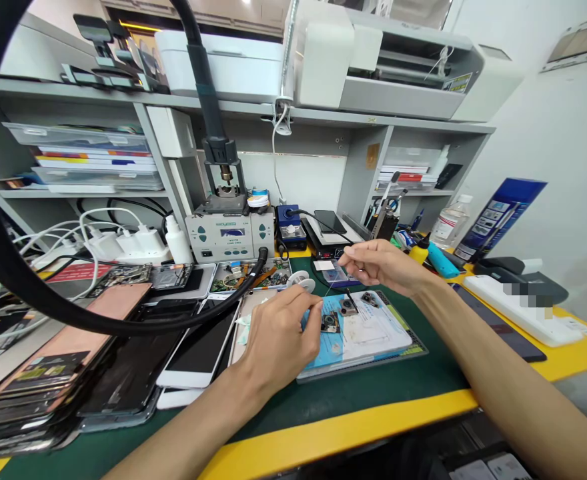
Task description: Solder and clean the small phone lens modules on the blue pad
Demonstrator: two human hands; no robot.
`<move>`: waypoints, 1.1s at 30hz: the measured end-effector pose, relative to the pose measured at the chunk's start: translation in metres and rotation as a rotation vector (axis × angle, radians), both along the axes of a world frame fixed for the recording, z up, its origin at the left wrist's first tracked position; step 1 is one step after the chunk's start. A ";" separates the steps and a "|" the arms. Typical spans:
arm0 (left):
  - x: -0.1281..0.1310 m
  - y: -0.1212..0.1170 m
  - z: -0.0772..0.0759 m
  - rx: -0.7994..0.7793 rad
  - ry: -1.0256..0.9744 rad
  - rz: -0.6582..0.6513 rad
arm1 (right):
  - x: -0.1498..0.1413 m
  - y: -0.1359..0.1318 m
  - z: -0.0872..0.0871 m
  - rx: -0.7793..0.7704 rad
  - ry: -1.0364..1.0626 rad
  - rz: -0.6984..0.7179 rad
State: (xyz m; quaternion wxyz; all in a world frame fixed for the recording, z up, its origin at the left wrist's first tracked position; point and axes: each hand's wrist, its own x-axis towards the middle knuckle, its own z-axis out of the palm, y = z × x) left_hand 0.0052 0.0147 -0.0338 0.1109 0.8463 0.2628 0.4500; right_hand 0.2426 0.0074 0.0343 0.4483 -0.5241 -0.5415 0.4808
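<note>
My left hand [284,328] is closed in a pinch over the left part of a blue and white work pad [373,333]. My right hand [381,265] pinches above the pad's far edge. A thin strand [331,287] runs between the fingertips of both hands; whether it is wire or thread I cannot tell. Just beyond my left hand is a white spool [301,281]. On the pad lie small phone camera modules: one [330,323] by my left fingertips, another [348,305] farther back, and a third [371,299] at the far right.
Stacked phones and phone parts [138,353] crowd the left. A black cable [173,327] loops across the upper left from the grey soldering station [231,235]. A tray of parts [213,277] sits before it. Bottles [451,222] and a white device [518,310] stand right.
</note>
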 end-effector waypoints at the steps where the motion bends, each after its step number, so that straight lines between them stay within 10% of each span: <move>1: 0.000 0.000 0.000 0.001 0.000 0.003 | -0.002 -0.001 -0.001 0.001 -0.015 0.033; 22: -0.001 -0.003 0.009 0.071 -0.120 0.111 | -0.026 -0.005 -0.017 0.038 0.153 -0.177; 33: 0.000 -0.002 0.031 -1.010 -0.479 -0.222 | -0.056 -0.028 -0.005 -0.075 0.182 -0.191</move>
